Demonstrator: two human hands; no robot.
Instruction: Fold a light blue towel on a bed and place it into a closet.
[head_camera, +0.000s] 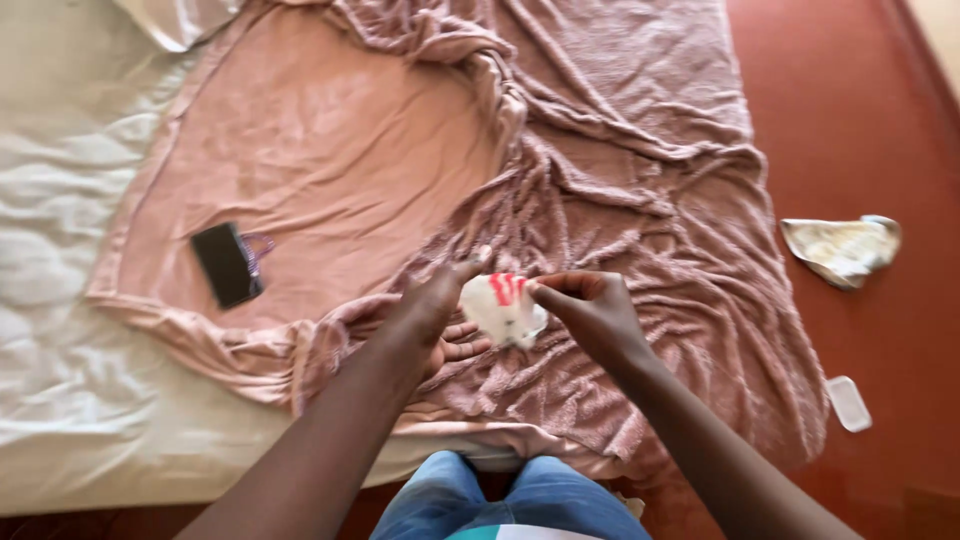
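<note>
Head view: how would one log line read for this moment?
left hand: grip on white plastic bag | right hand: pinching it | pink blanket beneath | black phone left

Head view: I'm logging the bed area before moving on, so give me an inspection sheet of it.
Surface: white-sheeted bed under a rumpled pink fleece blanket.
Job's things: small white crumpled cloth with red marks, held between both hands.
Clutter: black rectangular phone on the blanket.
Grippers: left hand and right hand, fingers pinching the cloth.
Cables: nothing seen.
Surroundings: red floor, crumpled cream rag, pale flat rectangular piece.
</note>
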